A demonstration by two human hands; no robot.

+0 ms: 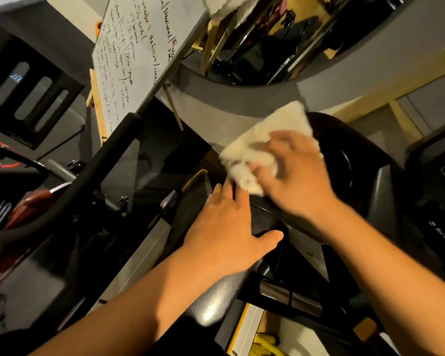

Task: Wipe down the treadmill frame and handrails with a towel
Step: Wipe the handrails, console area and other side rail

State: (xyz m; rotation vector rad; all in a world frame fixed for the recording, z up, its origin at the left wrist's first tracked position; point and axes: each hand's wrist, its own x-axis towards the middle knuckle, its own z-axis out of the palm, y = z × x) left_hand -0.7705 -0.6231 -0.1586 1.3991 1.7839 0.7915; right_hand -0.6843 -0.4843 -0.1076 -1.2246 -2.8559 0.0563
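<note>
Cream terry towel (pixel 267 134) bunched in right hand (pixel 301 176), fingers curled round it, just beyond left hand (pixel 226 227), flat and open on black textured handrail (pixel 216 299); rail axis runs back toward body.

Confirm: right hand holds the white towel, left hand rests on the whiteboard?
Not quite. The head view shows the left hand resting on the black treadmill rail instead; the right hand does hold the white towel.

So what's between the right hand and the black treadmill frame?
A crumpled cream cloth towel. The right hand grips it with curled fingers and holds it down on the black treadmill frame. The head view shows this, slightly motion-blurred.
</note>
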